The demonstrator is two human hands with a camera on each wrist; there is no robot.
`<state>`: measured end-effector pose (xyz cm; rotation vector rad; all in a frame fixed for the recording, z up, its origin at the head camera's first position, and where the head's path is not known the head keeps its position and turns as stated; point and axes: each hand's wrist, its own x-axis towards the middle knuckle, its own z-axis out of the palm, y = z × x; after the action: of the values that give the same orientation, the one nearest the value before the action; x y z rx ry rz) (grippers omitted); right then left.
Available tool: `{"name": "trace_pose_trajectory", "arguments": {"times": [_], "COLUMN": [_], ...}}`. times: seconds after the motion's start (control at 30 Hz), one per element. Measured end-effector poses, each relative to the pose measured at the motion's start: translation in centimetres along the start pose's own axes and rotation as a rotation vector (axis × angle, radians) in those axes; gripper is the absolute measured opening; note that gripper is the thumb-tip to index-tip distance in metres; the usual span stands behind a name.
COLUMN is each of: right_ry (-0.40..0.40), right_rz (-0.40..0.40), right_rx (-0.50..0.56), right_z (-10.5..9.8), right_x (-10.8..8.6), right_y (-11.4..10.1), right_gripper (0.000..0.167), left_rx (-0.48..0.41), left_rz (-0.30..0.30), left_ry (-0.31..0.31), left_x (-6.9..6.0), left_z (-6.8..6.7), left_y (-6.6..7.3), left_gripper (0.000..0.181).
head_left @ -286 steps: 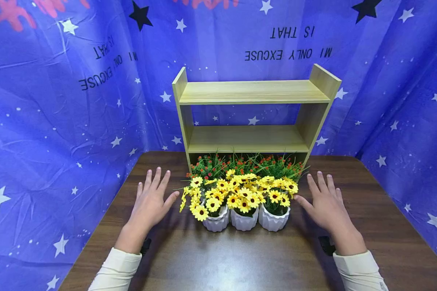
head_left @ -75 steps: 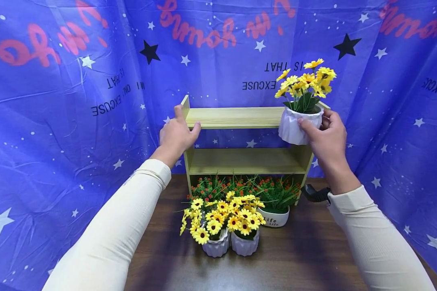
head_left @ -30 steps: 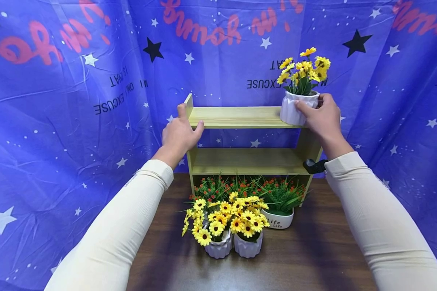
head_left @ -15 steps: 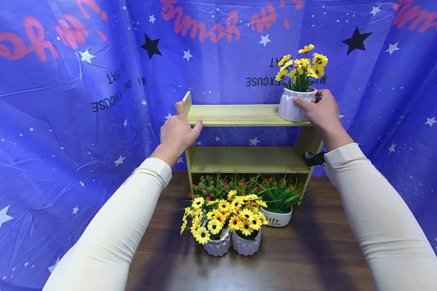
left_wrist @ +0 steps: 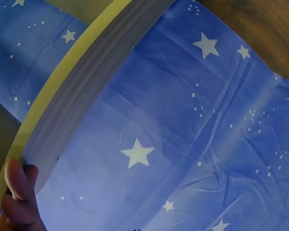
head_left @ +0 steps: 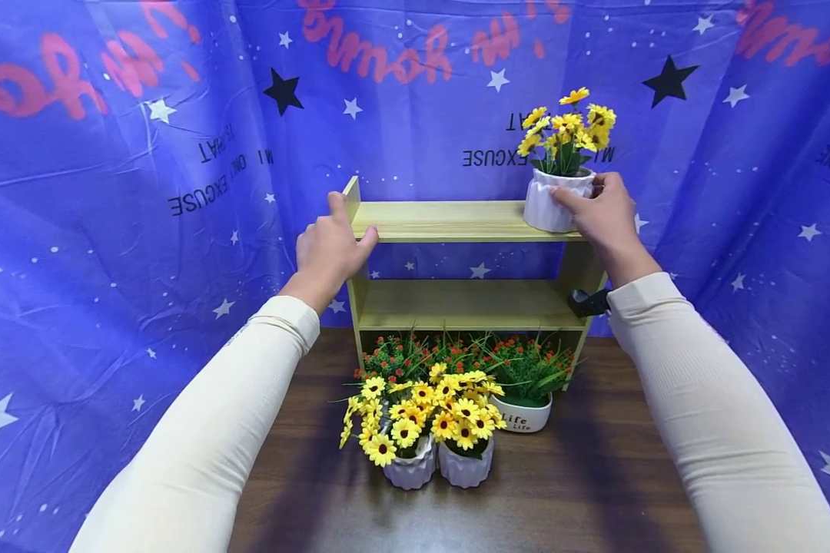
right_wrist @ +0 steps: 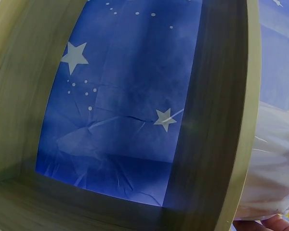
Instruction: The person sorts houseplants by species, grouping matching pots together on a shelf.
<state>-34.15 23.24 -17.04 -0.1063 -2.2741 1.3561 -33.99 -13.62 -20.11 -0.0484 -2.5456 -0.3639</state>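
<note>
- Pinches the white flowerpot (head_left: 549, 202) with the right hand (head_left: 603, 216), upright at the right end of the top board (head_left: 439, 219) of the wooden shelf (head_left: 466, 303).
- Grips the left side panel (left_wrist: 94, 79) with the left hand (head_left: 330, 244).
- Nearer, on the bench (head_left: 539, 491): two yellow-flowered pots (head_left: 465, 465); just beyond, red-flowered plants (head_left: 529, 367).

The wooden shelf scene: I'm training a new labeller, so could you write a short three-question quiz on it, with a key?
1. Multiple choice. What does the right hand hold?
A) the blue curtain
B) a white pot of yellow flowers
C) a red-flowered plant
2. True or false: the left hand lies flat on the table.
3. Fill in the word: the low white planter, by the right foot of the shelf unit, is printed with "____".

Key:
1. B
2. False; it holds the shelf unit's left end.
3. Life
</note>
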Motion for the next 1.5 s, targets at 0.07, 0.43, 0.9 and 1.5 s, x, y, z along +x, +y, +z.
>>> {"name": "trace_pose_trajectory", "arguments": {"times": [0.07,0.43,0.9,1.5], "right_ry": [0.002,0.033,0.049,0.006], "right_rz": [0.009,0.012,-0.042,-0.261], "right_rx": [0.007,0.020,0.047,0.266], "right_z": [0.0,0.4,0.3,3.8], "right_x": [0.0,-0.1,-1.5,-16.5], "right_y": [0.1,0.4,1.1,9.3], "right_gripper": [0.083,0.082,0.079,0.055], "left_rx": [0.002,-0.032,-0.018,-0.029], "left_rz": [0.010,0.017,0.001,-0.017], "left_ry": [-0.003,0.042,0.003,0.009], "left_x": [0.1,0.1,0.3,0.0], "left_z": [-0.1,-0.2,0.7,0.6], "left_y": [0.0,-0.4,-0.3,-0.1], "left_gripper": [0.070,0.076,0.069,0.067]}}
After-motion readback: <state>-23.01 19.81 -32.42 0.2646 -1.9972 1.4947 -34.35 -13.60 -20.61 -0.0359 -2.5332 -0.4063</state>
